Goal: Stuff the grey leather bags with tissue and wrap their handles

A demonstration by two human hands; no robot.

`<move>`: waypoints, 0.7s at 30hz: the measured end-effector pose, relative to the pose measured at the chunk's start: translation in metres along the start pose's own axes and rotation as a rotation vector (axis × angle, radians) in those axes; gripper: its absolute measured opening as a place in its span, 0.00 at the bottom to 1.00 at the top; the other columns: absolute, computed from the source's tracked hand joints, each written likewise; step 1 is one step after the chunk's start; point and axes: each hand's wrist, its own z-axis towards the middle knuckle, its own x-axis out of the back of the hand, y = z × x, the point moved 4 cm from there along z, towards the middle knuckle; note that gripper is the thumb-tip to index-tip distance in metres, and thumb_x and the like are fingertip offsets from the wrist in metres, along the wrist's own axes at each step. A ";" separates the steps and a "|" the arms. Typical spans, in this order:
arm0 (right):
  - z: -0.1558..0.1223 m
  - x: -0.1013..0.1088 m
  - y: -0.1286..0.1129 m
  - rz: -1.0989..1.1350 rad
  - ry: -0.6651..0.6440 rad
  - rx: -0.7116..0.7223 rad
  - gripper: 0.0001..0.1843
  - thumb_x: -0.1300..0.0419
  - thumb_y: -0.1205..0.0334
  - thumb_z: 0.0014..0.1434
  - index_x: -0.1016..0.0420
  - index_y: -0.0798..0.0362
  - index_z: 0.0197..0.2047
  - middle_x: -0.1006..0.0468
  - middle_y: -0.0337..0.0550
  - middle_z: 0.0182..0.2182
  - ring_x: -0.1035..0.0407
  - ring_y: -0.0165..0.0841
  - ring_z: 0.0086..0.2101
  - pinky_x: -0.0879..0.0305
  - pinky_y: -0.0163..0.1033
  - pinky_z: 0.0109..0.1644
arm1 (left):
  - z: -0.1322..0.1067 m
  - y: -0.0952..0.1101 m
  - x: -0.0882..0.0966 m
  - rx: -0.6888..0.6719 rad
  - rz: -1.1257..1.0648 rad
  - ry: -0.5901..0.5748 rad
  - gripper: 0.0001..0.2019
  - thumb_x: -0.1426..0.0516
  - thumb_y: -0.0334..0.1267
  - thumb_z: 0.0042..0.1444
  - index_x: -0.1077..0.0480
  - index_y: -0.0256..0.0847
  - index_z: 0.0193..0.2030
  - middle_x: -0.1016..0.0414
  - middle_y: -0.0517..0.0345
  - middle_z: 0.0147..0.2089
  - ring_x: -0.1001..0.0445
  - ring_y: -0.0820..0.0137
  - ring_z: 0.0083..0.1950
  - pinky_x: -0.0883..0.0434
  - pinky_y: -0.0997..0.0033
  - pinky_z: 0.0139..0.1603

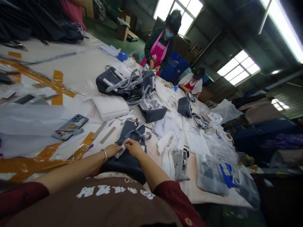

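A dark blue-grey handbag (pixel 127 162) lies on the table right in front of my body. Over it my left hand (pixel 112 151), with a bangle at the wrist, pinches one end of a whitish wrapping strip (pixel 121 152). The fingers of my right hand (pixel 133 147) are closed on the same strip, close to the left fingertips. Whether a strap lies inside the wrapping I cannot make out. Beyond my hands the bag's upper part shows a small metal clasp (pixel 136 123), and a wrapped strap (pixel 147 136) loops to the right.
Left of the bag lie a phone (pixel 71 127), a stack of white sheets (pixel 110 107) and brown tape (pixel 44 153). More wrapped handbags (pixel 113 82) are piled ahead. A grey tape dispenser (pixel 181 164) and bagged goods (pixel 210 175) sit at right. Two co-workers handle bags farther along.
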 end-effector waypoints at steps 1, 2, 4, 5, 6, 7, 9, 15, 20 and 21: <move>0.003 -0.003 0.001 -0.047 -0.002 -0.004 0.05 0.41 0.65 0.55 0.24 0.52 0.35 0.32 0.34 0.22 0.39 0.27 0.25 0.46 0.30 0.29 | 0.000 -0.002 0.000 0.000 -0.022 -0.001 0.14 0.49 0.49 0.44 0.34 0.38 0.22 0.34 0.59 0.20 0.37 0.71 0.24 0.44 0.74 0.25; 0.005 -0.005 0.002 -0.090 -0.001 -0.008 0.06 0.41 0.64 0.55 0.23 0.51 0.35 0.31 0.34 0.22 0.38 0.27 0.25 0.45 0.31 0.30 | 0.001 -0.003 -0.001 0.000 -0.040 -0.002 0.14 0.48 0.49 0.44 0.33 0.38 0.23 0.33 0.59 0.21 0.36 0.71 0.24 0.44 0.74 0.25; 0.005 -0.005 0.002 -0.163 0.001 -0.031 0.07 0.41 0.62 0.55 0.22 0.50 0.36 0.29 0.35 0.24 0.37 0.28 0.26 0.44 0.31 0.30 | 0.002 -0.005 -0.001 0.008 -0.057 0.000 0.15 0.48 0.49 0.43 0.32 0.38 0.24 0.33 0.60 0.21 0.36 0.71 0.24 0.45 0.74 0.24; 0.005 -0.005 0.002 -0.193 0.006 -0.049 0.07 0.41 0.61 0.55 0.22 0.49 0.36 0.28 0.36 0.25 0.36 0.28 0.26 0.44 0.32 0.31 | 0.002 -0.006 -0.001 0.013 -0.058 0.002 0.15 0.47 0.49 0.43 0.31 0.38 0.24 0.33 0.60 0.20 0.36 0.71 0.24 0.45 0.74 0.24; 0.004 -0.005 0.001 -0.219 0.011 -0.068 0.08 0.42 0.61 0.55 0.22 0.49 0.36 0.27 0.36 0.25 0.35 0.29 0.27 0.43 0.32 0.31 | 0.002 -0.007 -0.001 0.017 -0.055 0.002 0.15 0.47 0.50 0.43 0.31 0.37 0.24 0.34 0.60 0.20 0.37 0.71 0.24 0.46 0.73 0.24; 0.003 -0.004 0.001 -0.240 0.015 -0.087 0.08 0.42 0.60 0.55 0.22 0.48 0.37 0.26 0.36 0.26 0.35 0.29 0.27 0.43 0.33 0.31 | 0.002 -0.007 -0.001 0.020 -0.052 0.002 0.16 0.46 0.50 0.43 0.31 0.37 0.24 0.34 0.60 0.20 0.37 0.71 0.24 0.47 0.73 0.24; 0.002 -0.005 -0.001 -0.274 0.022 -0.114 0.09 0.42 0.60 0.54 0.21 0.47 0.37 0.25 0.37 0.26 0.34 0.31 0.28 0.42 0.34 0.32 | 0.002 -0.007 0.000 0.026 -0.046 0.005 0.16 0.46 0.50 0.44 0.31 0.37 0.24 0.35 0.61 0.19 0.39 0.72 0.23 0.48 0.73 0.23; -0.002 -0.010 -0.033 -0.270 0.031 -0.129 0.09 0.42 0.61 0.53 0.21 0.46 0.36 0.22 0.39 0.32 0.30 0.34 0.34 0.38 0.37 0.39 | 0.002 -0.007 0.000 0.042 -0.024 0.024 0.17 0.47 0.52 0.45 0.29 0.37 0.25 0.36 0.61 0.18 0.40 0.72 0.23 0.50 0.73 0.24; -0.103 0.090 -0.042 -0.083 0.100 -0.028 0.06 0.40 0.54 0.49 0.25 0.46 0.28 0.23 0.38 0.29 0.29 0.35 0.36 0.35 0.38 0.41 | 0.004 -0.010 -0.001 0.032 -0.010 0.019 0.22 0.46 0.56 0.44 0.28 0.37 0.27 0.33 0.60 0.21 0.38 0.71 0.24 0.48 0.73 0.24; -0.133 0.127 -0.028 -0.073 0.123 -0.032 0.07 0.40 0.53 0.48 0.27 0.45 0.25 0.24 0.38 0.27 0.29 0.35 0.35 0.35 0.38 0.40 | 0.005 -0.010 0.000 0.025 -0.008 0.018 0.22 0.47 0.57 0.44 0.27 0.37 0.28 0.33 0.59 0.21 0.37 0.71 0.24 0.48 0.73 0.24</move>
